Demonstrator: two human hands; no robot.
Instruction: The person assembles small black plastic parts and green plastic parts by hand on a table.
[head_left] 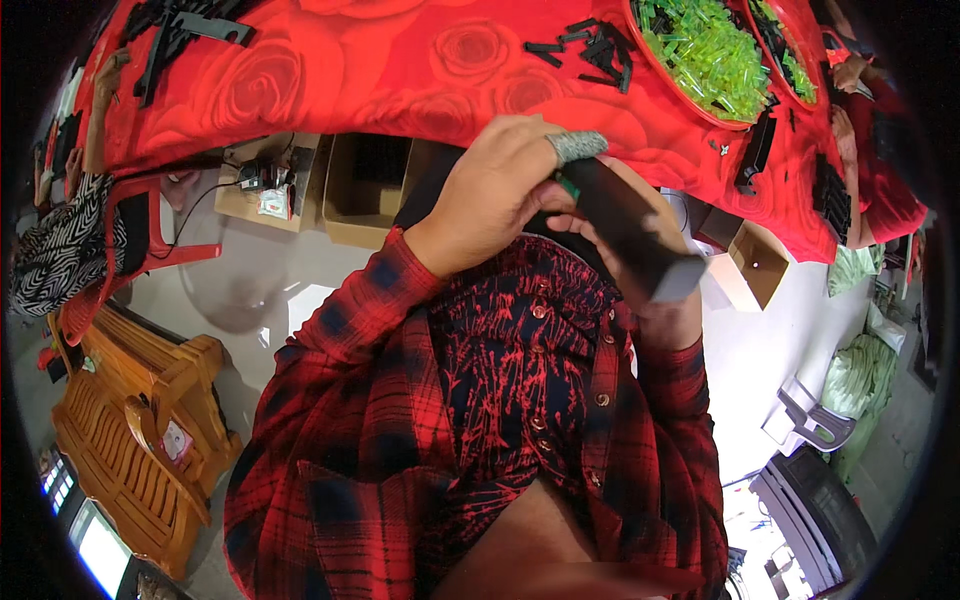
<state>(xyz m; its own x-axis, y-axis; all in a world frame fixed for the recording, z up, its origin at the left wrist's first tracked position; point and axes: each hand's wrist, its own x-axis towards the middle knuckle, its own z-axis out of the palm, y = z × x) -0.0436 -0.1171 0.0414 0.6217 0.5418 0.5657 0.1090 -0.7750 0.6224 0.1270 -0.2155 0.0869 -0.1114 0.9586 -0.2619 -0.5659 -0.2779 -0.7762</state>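
In front of my chest, both hands are at a long black rectangular bar [640, 235], slightly blurred and tilted down to the right. My right hand [607, 258] is closed around it from below and behind. My left hand [490, 190] closes at the bar's upper end, a grey wrap [578, 147] around one of its fingers. A small dark green bit [569, 187] shows between the left fingers and the bar; whether it is a separate piece I cannot tell.
On the red rose-patterned tablecloth [350, 60] lie small black pieces [605, 52] beside a red-rimmed bowl [742, 122] of green-yellow tubes. Black parts [185, 30] lie far left. Other people's arms [100, 110] reach in at both sides. Below are cardboard boxes [345, 225] and a red chair [165, 255].
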